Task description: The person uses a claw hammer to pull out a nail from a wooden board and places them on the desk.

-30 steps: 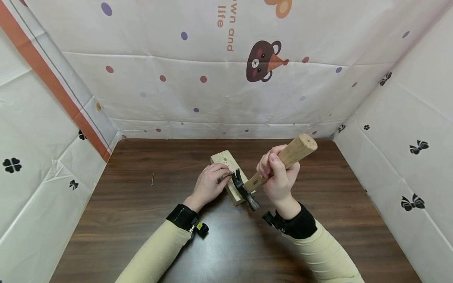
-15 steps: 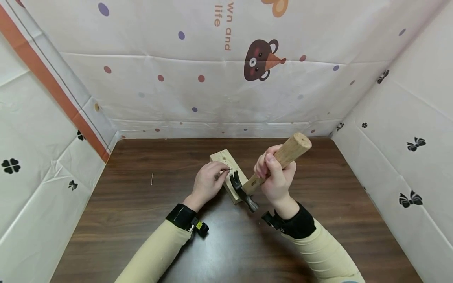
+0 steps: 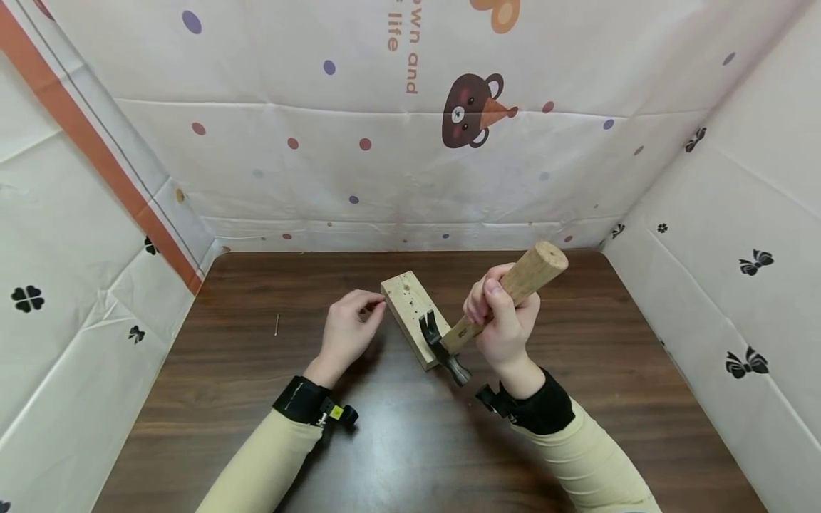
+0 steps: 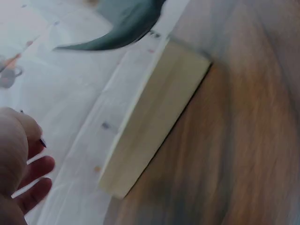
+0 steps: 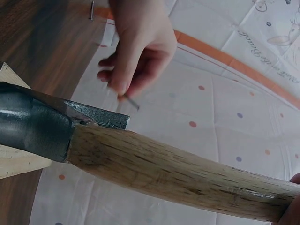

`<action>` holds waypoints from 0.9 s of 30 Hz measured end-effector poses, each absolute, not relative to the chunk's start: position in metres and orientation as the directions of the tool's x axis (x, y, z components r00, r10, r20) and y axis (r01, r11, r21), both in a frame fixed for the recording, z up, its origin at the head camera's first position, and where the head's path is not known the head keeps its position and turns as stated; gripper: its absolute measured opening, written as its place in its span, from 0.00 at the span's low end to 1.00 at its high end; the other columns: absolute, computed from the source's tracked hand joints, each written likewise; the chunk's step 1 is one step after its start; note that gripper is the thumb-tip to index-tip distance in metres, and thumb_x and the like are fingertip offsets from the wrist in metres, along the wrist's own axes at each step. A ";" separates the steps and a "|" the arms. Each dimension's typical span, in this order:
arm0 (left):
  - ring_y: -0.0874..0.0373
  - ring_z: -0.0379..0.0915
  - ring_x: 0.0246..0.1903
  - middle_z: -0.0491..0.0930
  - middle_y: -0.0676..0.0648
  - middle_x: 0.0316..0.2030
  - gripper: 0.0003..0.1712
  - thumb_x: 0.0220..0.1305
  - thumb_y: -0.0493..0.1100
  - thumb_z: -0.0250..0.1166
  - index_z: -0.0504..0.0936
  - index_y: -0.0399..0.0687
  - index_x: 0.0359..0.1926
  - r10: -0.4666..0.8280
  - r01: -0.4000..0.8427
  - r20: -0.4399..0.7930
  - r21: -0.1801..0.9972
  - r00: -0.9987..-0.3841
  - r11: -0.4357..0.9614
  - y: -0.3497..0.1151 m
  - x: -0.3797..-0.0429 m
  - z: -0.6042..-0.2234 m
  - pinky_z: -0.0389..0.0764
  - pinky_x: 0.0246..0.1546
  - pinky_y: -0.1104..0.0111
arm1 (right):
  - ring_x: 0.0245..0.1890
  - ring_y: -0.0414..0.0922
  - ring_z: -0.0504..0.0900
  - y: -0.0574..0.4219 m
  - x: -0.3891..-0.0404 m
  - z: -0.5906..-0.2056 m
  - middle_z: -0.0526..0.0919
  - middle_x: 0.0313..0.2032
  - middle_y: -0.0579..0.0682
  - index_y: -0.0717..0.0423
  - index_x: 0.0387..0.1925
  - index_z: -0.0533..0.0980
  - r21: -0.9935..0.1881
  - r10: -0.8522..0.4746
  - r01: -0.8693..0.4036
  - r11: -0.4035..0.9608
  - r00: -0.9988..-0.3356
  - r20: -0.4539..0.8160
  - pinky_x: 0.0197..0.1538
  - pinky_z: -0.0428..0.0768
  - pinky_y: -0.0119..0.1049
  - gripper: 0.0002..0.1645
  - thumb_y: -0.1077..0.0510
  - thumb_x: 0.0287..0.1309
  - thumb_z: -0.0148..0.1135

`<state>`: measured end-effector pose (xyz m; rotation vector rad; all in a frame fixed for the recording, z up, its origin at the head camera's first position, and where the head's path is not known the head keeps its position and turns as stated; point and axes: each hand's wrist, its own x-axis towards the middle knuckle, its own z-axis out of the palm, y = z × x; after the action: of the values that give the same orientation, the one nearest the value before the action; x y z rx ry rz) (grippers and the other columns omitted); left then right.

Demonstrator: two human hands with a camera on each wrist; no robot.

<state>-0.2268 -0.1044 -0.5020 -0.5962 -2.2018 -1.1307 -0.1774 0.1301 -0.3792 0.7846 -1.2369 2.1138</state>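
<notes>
My left hand (image 3: pixel 349 329) is just left of a pale wooden block (image 3: pixel 408 305), apart from it. Between its thumb and finger it pinches a thin metal nail (image 5: pixel 134 103), whose tip sticks out. My right hand (image 3: pixel 507 320) grips the wooden handle of a claw hammer (image 3: pixel 529 274). The dark hammer head hangs over the near part of the block, claw toward the far side and striking face toward me. Small dark marks or holes dot the block's top, too small to tell apart.
A second nail (image 3: pixel 277 325) lies on the dark wooden table (image 3: pixel 224 399), left of the left hand. White printed cloth (image 3: pixel 385 164) surrounds the table at the back and both sides.
My left hand has pulled back from the block and the hammer's claw, moving left with the nail in its fingers. The right hand and hammer stay almost in place.
</notes>
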 end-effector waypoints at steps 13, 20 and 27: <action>0.49 0.84 0.31 0.90 0.43 0.33 0.08 0.71 0.38 0.70 0.94 0.40 0.43 -0.152 0.181 0.433 0.635 -0.889 0.751 -0.233 -0.210 -0.499 0.78 0.33 0.60 | 0.10 0.41 0.57 0.131 -0.181 -0.380 0.62 0.13 0.48 0.60 0.33 0.70 -0.555 0.189 -0.715 -0.425 -0.670 0.718 0.12 0.59 0.37 0.05 0.68 0.66 0.49; 0.39 0.86 0.41 0.91 0.38 0.38 0.13 0.71 0.42 0.70 0.93 0.37 0.46 -0.305 -0.119 0.192 0.634 -0.933 0.764 -0.285 -0.196 -0.501 0.82 0.39 0.51 | 0.10 0.41 0.57 0.131 -0.181 -0.381 0.62 0.13 0.49 0.61 0.34 0.71 -0.544 0.196 -0.722 -0.429 -0.662 0.724 0.12 0.58 0.38 0.05 0.68 0.66 0.49; 0.32 0.81 0.48 0.90 0.34 0.42 0.15 0.69 0.43 0.68 0.93 0.33 0.44 -0.289 -0.208 0.043 0.594 -0.956 0.777 -0.299 -0.199 -0.508 0.81 0.46 0.43 | 0.10 0.41 0.57 0.131 -0.181 -0.380 0.62 0.14 0.48 0.61 0.34 0.70 -0.555 0.184 -0.717 -0.422 -0.667 0.722 0.13 0.59 0.37 0.05 0.68 0.66 0.49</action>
<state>-0.1988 -0.2994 -0.5084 0.3982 -2.8359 -0.9246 -0.1815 0.1310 -0.3799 0.7817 -1.2194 2.1159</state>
